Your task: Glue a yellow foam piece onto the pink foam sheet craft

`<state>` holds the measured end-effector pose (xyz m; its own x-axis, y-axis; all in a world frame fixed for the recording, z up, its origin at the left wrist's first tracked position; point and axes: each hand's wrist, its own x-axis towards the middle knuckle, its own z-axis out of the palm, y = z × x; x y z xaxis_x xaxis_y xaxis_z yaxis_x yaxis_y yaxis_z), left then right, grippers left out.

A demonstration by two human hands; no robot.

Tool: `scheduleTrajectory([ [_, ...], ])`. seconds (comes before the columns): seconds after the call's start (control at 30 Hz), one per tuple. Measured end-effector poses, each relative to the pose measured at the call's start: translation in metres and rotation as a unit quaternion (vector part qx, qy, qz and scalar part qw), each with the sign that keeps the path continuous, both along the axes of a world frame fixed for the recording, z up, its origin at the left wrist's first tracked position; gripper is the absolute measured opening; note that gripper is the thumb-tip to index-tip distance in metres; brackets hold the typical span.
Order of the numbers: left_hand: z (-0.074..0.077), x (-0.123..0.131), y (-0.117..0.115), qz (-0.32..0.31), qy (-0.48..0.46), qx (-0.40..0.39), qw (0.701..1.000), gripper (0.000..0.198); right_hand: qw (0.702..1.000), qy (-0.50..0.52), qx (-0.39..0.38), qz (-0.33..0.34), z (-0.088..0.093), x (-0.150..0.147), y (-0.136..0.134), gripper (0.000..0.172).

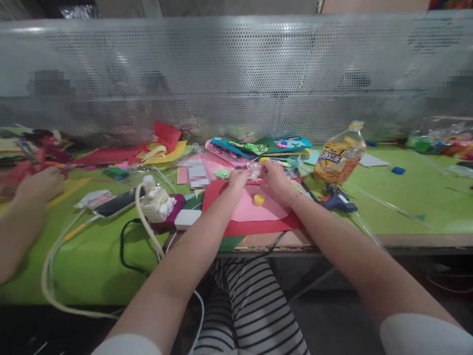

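Both of my hands meet above a pink sheet [269, 207] that lies on a larger red sheet [236, 228]. A small clear plastic wrapper [254, 170] is between them. My left hand [239, 178] has its fingers closed on the wrapper's left side. On the other side, my right hand [272, 172] pinches it, a bracelet round the wrist. A round yellow piece [259, 199] sits on the pink sheet just below my hands. Near my left hand is a small green piece [222, 174].
Coloured felt pieces [258, 147] lie behind my hands. A drink bottle [338, 155] and a dark blue tool [338, 201] are to the right. Left are a power strip [162, 204], cables, a phone [120, 202] and another person's hand [42, 185]. A perforated metal screen [221, 74] stands behind.
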<state>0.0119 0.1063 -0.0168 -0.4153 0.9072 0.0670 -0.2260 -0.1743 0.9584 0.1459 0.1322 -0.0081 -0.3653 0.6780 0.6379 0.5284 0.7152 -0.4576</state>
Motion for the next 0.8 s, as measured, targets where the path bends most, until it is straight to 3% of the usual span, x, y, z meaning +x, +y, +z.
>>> scheduleTrajectory([
  [0.13, 0.002, 0.002, -0.004, -0.042, 0.029, 0.029, 0.998, 0.007, 0.999, 0.025, -0.03, 0.018, 0.004, -0.001, -0.006, 0.014],
  [0.2, 0.002, 0.001, -0.004, -0.056, 0.057, 0.045, 0.996, 0.005, 0.999, 0.022, -0.044, 0.017, 0.005, -0.001, -0.009, 0.025],
  [0.33, 0.0, -0.002, 0.0, -0.004, 0.147, 0.05, 0.988, 0.004, 0.999, -0.021, -0.018, 0.029, 0.004, 0.0, -0.009, 0.05],
  [0.4, -0.001, -0.004, 0.002, 0.022, 0.194, 0.04, 0.98, 0.003, 0.999, -0.036, 0.026, 0.028, 0.002, 0.001, -0.006, 0.047],
  [0.5, -0.001, -0.006, 0.004, 0.035, 0.271, 0.031, 0.962, 0.003, 0.997, -0.012, 0.073, 0.025, 0.0, 0.003, 0.0, 0.028],
  [0.6, -0.001, -0.007, 0.004, 0.04, 0.336, 0.024, 0.941, 0.007, 0.997, 0.007, 0.071, 0.031, 0.001, 0.003, 0.004, 0.012],
  [0.8, 0.0, -0.007, 0.001, 0.054, 0.362, 0.023, 0.93, 0.007, 0.998, 0.016, 0.043, 0.046, 0.007, 0.002, 0.003, 0.008],
])
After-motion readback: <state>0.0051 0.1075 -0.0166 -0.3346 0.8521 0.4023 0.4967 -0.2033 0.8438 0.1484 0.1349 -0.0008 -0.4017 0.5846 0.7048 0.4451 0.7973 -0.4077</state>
